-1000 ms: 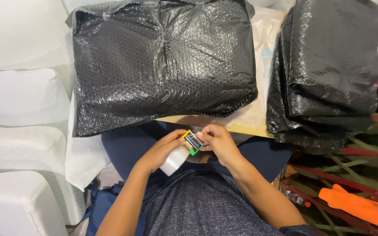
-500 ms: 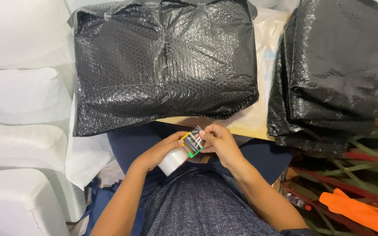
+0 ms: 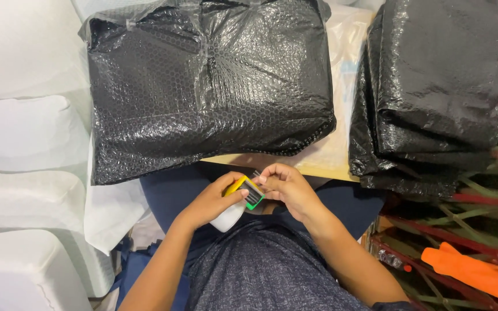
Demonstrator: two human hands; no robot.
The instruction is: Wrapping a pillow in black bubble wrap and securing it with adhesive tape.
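My left hand (image 3: 211,201) grips a small tape dispenser (image 3: 238,200) with a white roll and a yellow and green cutter head, held over my lap just below the table edge. My right hand (image 3: 286,187) pinches at the cutter end of the dispenser, fingertips touching it. Whether a strip of tape is pulled out between the fingers is too small to tell. A large parcel wrapped in black bubble wrap (image 3: 203,80) lies on the table right above both hands.
A stack of folded black bubble wrap (image 3: 433,92) sits at the right of the wooden table (image 3: 324,167). White padded sheets (image 3: 24,173) pile up on the left. An orange-handled tool (image 3: 468,270) lies on red and green racking at the lower right.
Both hands stay together at the dispenser with only small finger shifts. The view has drifted slightly; nothing else moved.
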